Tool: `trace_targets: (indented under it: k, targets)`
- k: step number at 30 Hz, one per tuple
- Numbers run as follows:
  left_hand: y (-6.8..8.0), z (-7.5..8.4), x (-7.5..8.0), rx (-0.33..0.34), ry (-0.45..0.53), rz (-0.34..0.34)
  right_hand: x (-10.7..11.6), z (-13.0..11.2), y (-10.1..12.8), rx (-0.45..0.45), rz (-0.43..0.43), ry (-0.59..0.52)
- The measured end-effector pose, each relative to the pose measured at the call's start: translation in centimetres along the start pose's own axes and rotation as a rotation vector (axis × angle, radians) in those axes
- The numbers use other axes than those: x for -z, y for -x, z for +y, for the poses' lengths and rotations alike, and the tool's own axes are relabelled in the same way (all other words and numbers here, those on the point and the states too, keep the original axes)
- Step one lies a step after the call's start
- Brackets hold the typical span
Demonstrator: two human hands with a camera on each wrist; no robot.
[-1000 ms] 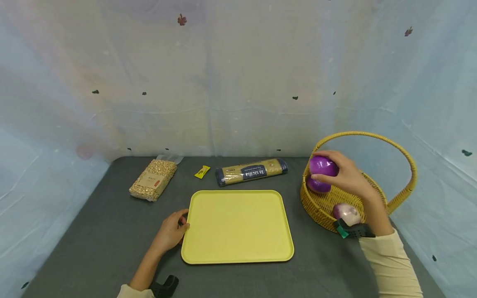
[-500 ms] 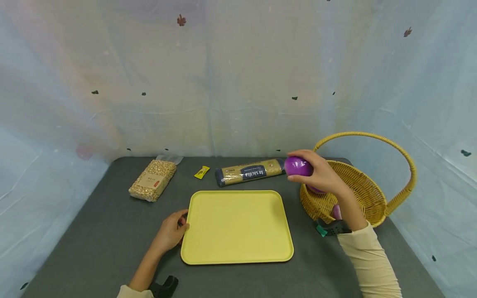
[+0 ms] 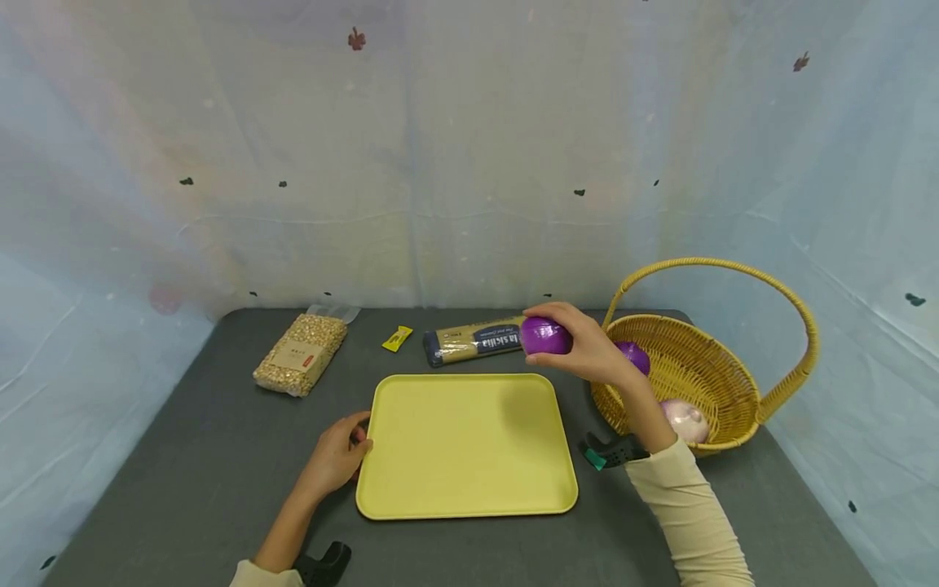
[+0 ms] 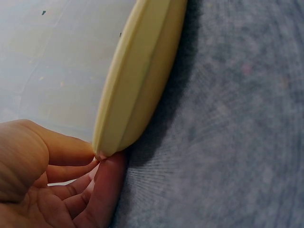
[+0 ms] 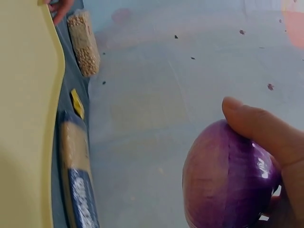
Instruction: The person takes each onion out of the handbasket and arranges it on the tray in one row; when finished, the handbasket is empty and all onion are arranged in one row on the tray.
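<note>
My right hand [image 3: 583, 344] grips a shiny purple onion [image 3: 546, 336] between thumb and fingers, above the far right part of the yellow tray and in front of the pasta pack. In the right wrist view the onion [image 5: 228, 175] shows a paler side and a darker, glossy side. The left hand [image 3: 336, 456] pinches the left rim of the yellow tray [image 3: 465, 448], which lies on the table; thumb and finger meet at the tray's edge [image 4: 137, 85] in the left wrist view. A yellow wicker basket [image 3: 707, 359] stands at the right, with another purple onion [image 3: 635, 357] and a pale pinkish onion [image 3: 686, 420] inside.
Behind the tray lies a long pasta pack [image 3: 473, 341], partly covered by the held onion. A small yellow packet [image 3: 398, 339] sits to its left, then a clear bag of beige grains or beans [image 3: 302, 355]. A pale curtain [image 3: 469, 163] hangs behind the grey table [image 3: 191, 481].
The right hand has lifted the purple onion out of the basket and carried it left towards the tray. My left hand has stayed on the tray's rim.
</note>
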State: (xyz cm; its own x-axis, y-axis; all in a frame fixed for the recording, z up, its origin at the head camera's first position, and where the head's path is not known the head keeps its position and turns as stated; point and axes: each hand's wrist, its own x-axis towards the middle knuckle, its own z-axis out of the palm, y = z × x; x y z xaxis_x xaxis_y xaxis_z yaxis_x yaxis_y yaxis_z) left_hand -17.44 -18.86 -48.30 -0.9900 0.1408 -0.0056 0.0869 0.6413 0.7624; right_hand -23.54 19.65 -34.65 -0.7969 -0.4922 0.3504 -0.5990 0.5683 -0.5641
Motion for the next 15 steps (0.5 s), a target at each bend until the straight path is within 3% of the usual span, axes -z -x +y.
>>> trace_targets:
  k: [7, 15]
  targets:
    - [0.0, -0.4, -0.2, -0.002, 0.002, -0.004, -2.7, -0.3, -1.3, 0.057, -0.027, -0.014]
    - [0.0, -0.3, -0.1, 0.002, 0.024, -0.005, -5.2, -1.3, -2.5, 0.045, -0.061, -0.066]
